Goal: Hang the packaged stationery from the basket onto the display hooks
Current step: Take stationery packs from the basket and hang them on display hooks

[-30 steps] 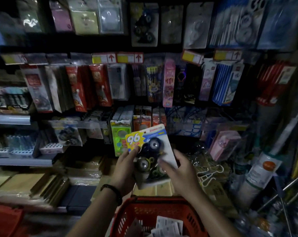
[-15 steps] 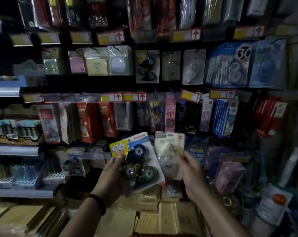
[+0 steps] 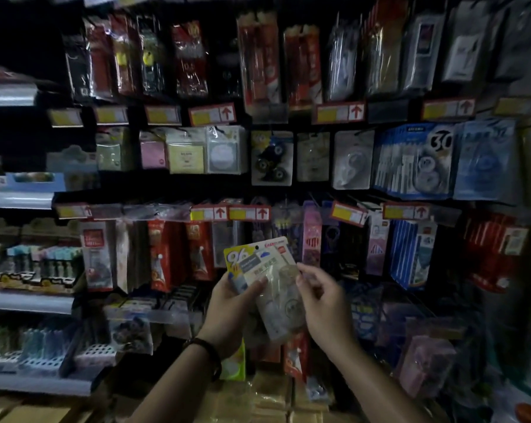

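Observation:
My left hand (image 3: 232, 312) holds two stacked blister packs low in front of the display wall. The rear one is a yellow "96" tape pack (image 3: 237, 256), of which only the top shows. A clear pale pack (image 3: 278, 297) lies over it. My right hand (image 3: 325, 303) pinches the right edge of that clear pack. A matching "96" tape pack (image 3: 272, 158) hangs on a hook in the middle row above, beside other white blister packs (image 3: 353, 160). The basket is out of view.
Rows of hooks carry packaged pens (image 3: 259, 59), sticky notes (image 3: 186, 154), blue correction-tape packs (image 3: 417, 161) and red packs (image 3: 197, 251). Yellow price tags (image 3: 211, 115) line the rails. Shelves (image 3: 26, 303) jut out at left. Cardboard boxes (image 3: 270, 395) sit below my hands.
The view tilted up, dropping the basket from sight. The clear pack in my right hand came back over the "96" pack, and both hands rose slightly toward the hooks.

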The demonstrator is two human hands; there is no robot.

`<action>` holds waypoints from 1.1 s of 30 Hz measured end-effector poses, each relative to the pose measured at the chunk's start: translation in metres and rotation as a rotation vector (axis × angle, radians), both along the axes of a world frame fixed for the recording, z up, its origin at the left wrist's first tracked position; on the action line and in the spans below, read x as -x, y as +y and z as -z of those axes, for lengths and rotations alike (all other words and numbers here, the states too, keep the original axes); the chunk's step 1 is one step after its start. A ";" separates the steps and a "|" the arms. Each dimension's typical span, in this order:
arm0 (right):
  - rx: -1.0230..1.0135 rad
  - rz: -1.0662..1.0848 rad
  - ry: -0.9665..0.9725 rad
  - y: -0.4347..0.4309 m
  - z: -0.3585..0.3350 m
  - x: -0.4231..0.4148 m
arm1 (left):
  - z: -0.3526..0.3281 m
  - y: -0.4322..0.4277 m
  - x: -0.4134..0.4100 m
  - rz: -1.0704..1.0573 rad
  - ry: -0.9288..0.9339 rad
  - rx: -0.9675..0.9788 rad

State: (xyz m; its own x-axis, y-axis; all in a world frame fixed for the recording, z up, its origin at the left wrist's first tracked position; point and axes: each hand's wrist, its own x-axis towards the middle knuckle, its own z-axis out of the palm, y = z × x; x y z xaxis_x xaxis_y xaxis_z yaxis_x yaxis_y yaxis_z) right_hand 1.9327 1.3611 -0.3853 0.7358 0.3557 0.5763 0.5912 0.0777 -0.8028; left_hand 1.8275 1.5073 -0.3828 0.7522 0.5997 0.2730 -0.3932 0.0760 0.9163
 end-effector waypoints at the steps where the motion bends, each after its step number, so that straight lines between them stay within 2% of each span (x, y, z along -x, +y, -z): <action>1: 0.023 0.050 -0.058 0.000 -0.005 0.000 | -0.004 0.002 -0.002 0.003 -0.018 -0.003; 5: 0.230 0.106 -0.335 -0.005 -0.023 -0.005 | -0.026 0.008 -0.011 -0.012 -0.066 -0.047; 9: 0.352 0.110 -0.500 -0.005 -0.042 -0.014 | -0.050 0.014 -0.027 -0.027 -0.102 -0.060; 14: 0.290 0.147 -0.497 0.002 -0.067 -0.027 | -0.082 0.022 -0.048 -0.013 -0.121 -0.099; 20: 0.280 0.245 -0.420 0.007 -0.114 -0.057 | -0.106 0.042 -0.066 0.212 -0.124 -0.133; 25: 0.332 0.272 -0.445 0.012 -0.151 -0.090 | -0.124 0.051 -0.080 0.213 -0.123 -0.197; 33: 0.322 0.595 -0.600 0.017 -0.181 -0.116 | -0.136 0.055 -0.081 0.102 -0.106 -0.177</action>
